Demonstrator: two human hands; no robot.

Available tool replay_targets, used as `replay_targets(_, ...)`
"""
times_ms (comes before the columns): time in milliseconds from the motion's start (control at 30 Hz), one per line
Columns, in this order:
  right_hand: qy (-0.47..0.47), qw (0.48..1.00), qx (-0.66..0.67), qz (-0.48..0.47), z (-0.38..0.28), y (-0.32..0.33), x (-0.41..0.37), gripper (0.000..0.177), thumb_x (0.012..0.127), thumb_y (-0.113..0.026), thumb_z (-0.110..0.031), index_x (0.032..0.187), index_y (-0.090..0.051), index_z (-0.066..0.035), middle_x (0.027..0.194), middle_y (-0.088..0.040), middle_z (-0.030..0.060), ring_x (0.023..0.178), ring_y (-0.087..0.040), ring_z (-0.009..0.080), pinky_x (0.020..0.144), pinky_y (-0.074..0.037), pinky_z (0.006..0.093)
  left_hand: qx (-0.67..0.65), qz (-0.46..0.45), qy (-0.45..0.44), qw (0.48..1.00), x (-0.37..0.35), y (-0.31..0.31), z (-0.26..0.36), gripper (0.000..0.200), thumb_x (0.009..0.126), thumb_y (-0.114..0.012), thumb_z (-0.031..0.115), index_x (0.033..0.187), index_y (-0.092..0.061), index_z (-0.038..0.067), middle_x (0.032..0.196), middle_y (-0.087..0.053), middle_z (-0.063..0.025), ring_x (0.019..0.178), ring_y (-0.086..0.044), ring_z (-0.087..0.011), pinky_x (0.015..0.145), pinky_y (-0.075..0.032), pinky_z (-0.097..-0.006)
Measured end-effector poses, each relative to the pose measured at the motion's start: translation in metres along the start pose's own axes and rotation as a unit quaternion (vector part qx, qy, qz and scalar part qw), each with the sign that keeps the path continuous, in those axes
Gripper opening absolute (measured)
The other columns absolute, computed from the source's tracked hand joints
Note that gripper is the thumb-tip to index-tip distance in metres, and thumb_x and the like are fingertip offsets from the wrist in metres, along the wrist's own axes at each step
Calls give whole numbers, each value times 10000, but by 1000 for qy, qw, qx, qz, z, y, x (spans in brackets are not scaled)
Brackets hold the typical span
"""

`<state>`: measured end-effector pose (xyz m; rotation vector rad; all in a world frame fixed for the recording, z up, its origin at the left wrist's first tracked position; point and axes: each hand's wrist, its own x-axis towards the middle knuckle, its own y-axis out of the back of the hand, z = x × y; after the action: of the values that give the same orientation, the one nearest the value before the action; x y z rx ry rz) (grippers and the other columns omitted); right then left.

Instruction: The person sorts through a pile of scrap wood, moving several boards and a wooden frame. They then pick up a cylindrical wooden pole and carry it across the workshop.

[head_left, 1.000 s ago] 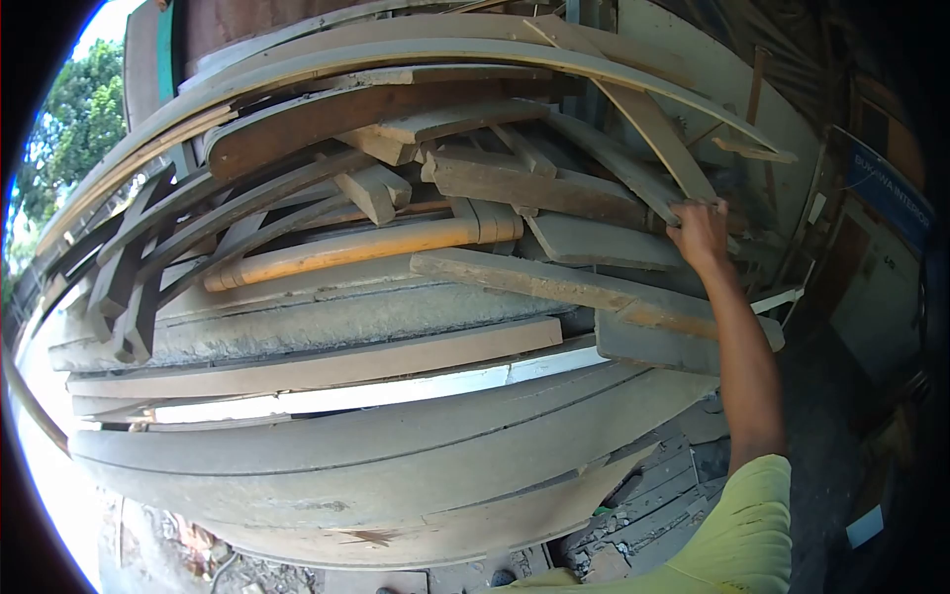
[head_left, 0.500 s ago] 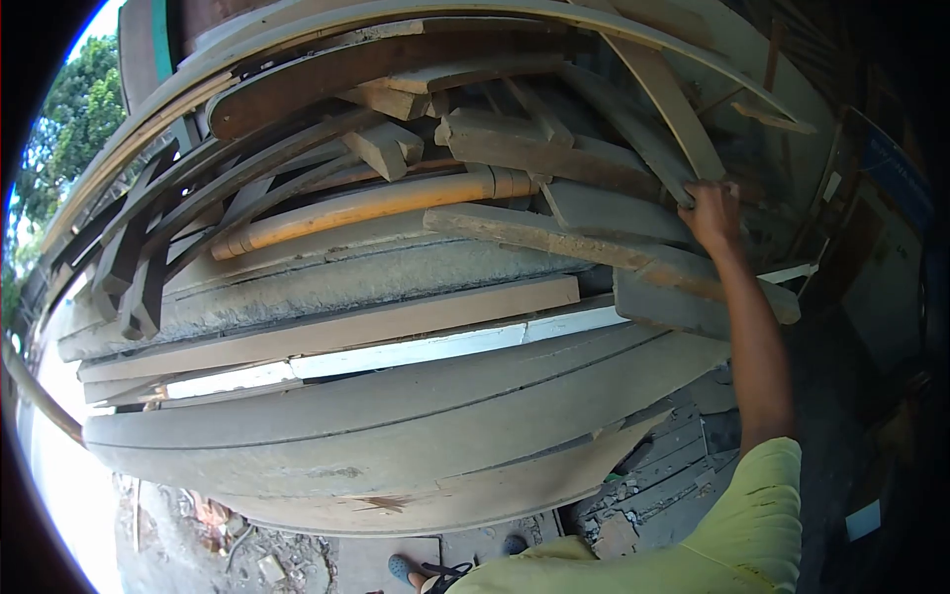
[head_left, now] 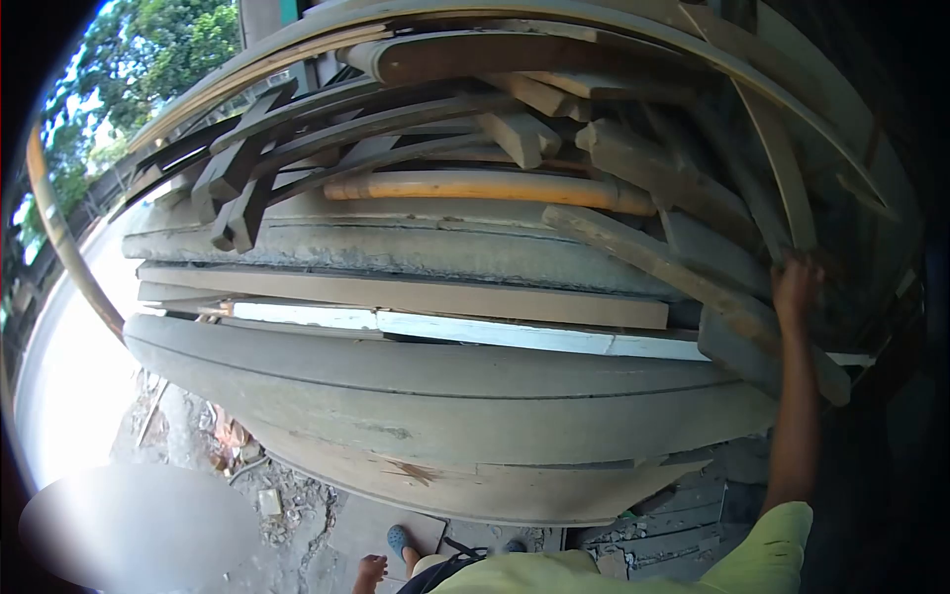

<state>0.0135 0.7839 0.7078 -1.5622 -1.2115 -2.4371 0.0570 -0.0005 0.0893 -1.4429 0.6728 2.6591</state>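
Note:
My right hand [head_left: 798, 283] is closed around the lower end of a thin grey board [head_left: 744, 183] at the right of the woodpile. A pale slat [head_left: 780, 163] runs down beside that hand. Just left of my right forearm, a rough brown plank [head_left: 643, 259] slants across the stack. My left hand [head_left: 372, 569] hangs low near the bottom edge, its fingers loosely curled and slightly apart, with nothing visible in it.
An orange-yellow pole [head_left: 475, 188], a white-painted board [head_left: 495, 332] and dark crossed timbers [head_left: 233, 183] lie in the pile. Wide curved grey boards [head_left: 426, 426] face me. Rubble [head_left: 287, 505] lies on the ground at lower left. A bamboo pole [head_left: 69, 247] leans at the left.
The view has turned left, so the pile and my right hand appear farther right. My left hand has come into view at the bottom. My right hand keeps its hold on the board.

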Motion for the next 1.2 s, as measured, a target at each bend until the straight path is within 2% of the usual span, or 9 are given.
replay_targets(67,0,1000,-16,3,4,-7,-3,379,833,-659,-227,1194,-604,-125,1131,-628,114,1135,-546,289,992,-363,471,21,33,-31,999,-4,-1,3,309,848,-634,297,984,-669,22,767,-677,-77,596,-643,-182,505,-525,-346)
replay_targets(167,-18,999,-33,-28,2,-11,1,382,863,-624,-270,1222,-588,-145,1160,-619,111,1155,-531,299,987,-374,483,10,37,-45,998,-4,-2,1,323,837,-643,317,961,-681,21,727,-673,-89,588,-639,-176,512,-519,-333)
replay_targets(400,-20,1000,-9,-7,21,-53,-5,459,896,-584,-341,1324,-511,-194,1209,-584,164,1191,-504,320,983,-386,490,36,56,-26,997,-7,-7,-7,360,830,-640,357,1003,-687,45,709,-675,-102,554,-623,-182,533,-517,-322)
replay_targets(533,-19,999,-5,27,34,-79,-8,488,897,-601,-304,1345,-483,-150,1238,-566,181,1195,-507,327,977,-401,470,28,57,-24,998,-15,-9,-15,365,826,-639,370,996,-694,51,741,-690,-110,587,-647,-192,584,-532,-335)
replay_targets(600,46,956,216,193,37,-85,-5,491,894,-620,-235,1340,-478,-86,1253,-564,174,1191,-520,325,971,-413,444,50,62,-36,996,-7,-12,-29,360,821,-643,362,993,-695,49,757,-695,-121,610,-662,-204,612,-537,-339)
replay_targets(700,38,933,262,245,-2,-43,-32,458,895,-624,-177,1308,-490,-34,1264,-560,163,1173,-539,305,961,-425,414,77,77,-61,992,2,-12,-44,359,816,-648,340,1005,-692,38,813,-705,-153,681,-695,-229,679,-544,-344)
replay_targets(933,-24,833,542,108,-180,14,-131,385,919,-593,-163,1272,-516,-30,1270,-556,137,1120,-559,249,921,-436,373,-130,91,-113,981,-5,11,-29,305,862,-629,220,1055,-641,-16,889,-698,-144,689,-679,-204,633,-534,-322)
replay_targets(1167,-124,709,684,-121,-339,71,-181,450,908,-598,-170,1314,-457,-38,1155,-570,92,976,-565,178,848,-450,302,-173,233,-430,855,-68,168,194,157,913,-574,109,1004,-636,-2,818,-656,-96,749,-647,-149,699,-500,-278)
replay_targets(1200,-151,651,719,-191,-359,76,-185,454,901,-606,-179,1310,-462,-47,1131,-571,81,951,-563,166,818,-448,283,-138,261,-483,824,-76,195,231,138,891,-585,79,999,-638,11,851,-649,-100,761,-632,-165,714,-489,-291)
